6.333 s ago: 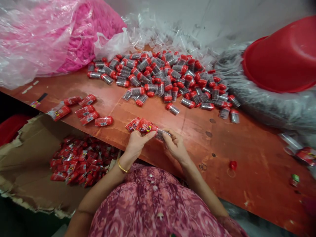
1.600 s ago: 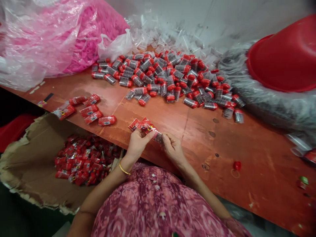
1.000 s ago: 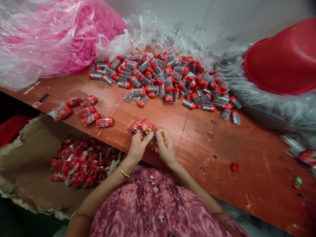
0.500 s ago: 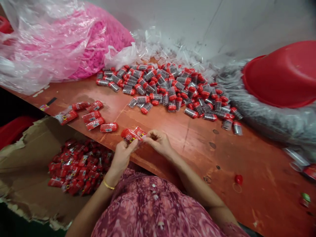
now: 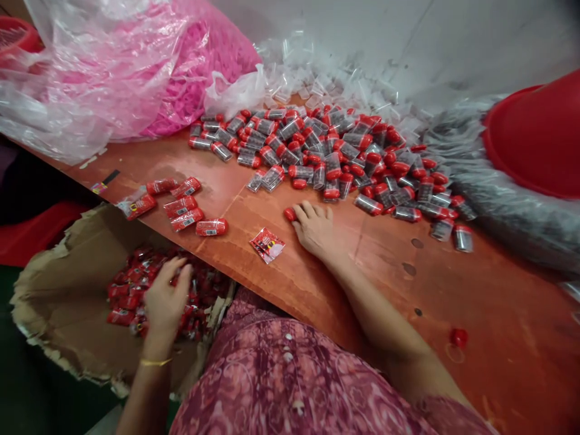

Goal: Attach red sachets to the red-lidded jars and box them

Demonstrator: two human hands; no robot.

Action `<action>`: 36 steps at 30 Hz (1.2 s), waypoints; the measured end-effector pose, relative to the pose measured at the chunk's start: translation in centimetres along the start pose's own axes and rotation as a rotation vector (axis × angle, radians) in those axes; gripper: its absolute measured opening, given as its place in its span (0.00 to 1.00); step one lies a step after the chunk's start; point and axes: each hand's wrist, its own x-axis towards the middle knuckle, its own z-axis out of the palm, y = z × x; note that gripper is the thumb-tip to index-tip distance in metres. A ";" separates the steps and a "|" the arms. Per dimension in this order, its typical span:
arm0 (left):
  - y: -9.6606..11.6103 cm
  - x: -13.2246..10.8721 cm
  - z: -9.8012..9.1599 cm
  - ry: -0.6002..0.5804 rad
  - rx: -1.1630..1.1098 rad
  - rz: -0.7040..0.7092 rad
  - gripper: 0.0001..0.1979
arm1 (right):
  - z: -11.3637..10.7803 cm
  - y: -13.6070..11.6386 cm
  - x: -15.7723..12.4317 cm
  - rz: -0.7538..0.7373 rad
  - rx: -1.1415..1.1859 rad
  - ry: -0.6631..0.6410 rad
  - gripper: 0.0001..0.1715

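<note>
My left hand (image 5: pixel 165 296) hovers over the torn cardboard box (image 5: pixel 67 290), just above the heap of red-wrapped vials (image 5: pixel 136 290) inside it. Its fingers are loosely spread and hold nothing. My right hand (image 5: pixel 313 226) lies on the brown table (image 5: pixel 475 290) with fingers stretched forward. Its fingertips touch a loose red-capped vial (image 5: pixel 290 214) at the near edge of the big pile of clear red-capped vials (image 5: pixel 335 157). A small stack of red label sleeves (image 5: pixel 267 244) lies flat on the table between my hands.
Several wrapped vials (image 5: pixel 181 205) lie in a group at the table's left. A pink-filled plastic bag (image 5: pixel 136 66) and clear empty tubes (image 5: pixel 317 78) fill the back. A red basin (image 5: pixel 539 139) rests on a bag of dark material (image 5: pixel 507 205). One loose red cap (image 5: pixel 458 337) lies near the right.
Both hands held a vial and the sleeves together. Now the left hand has swung down over the box and is empty, the sleeves lie on the table, and the right hand has reached toward the pile.
</note>
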 end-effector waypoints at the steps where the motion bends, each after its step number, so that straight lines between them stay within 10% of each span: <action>1: 1.0 0.5 1.8 -0.004 0.040 0.035 0.26 | -0.2 0.1 -1.5 0.033 -0.011 0.006 0.23; 6: 5.4 3.6 10.1 -0.076 0.232 0.238 0.20 | -0.4 0.8 -7.6 0.162 -0.056 0.027 0.23; 10: 6.4 4.9 12.9 -0.106 0.321 0.297 0.15 | -0.1 1.0 -9.8 0.191 -0.004 0.137 0.23; 26: 7.1 5.9 12.9 0.019 0.177 0.236 0.11 | 0.6 -4.4 -4.7 0.117 0.224 0.109 0.24; 36: 10.0 4.6 11.3 0.175 -0.140 0.222 0.09 | -0.6 -5.1 -3.9 0.255 1.408 0.176 0.16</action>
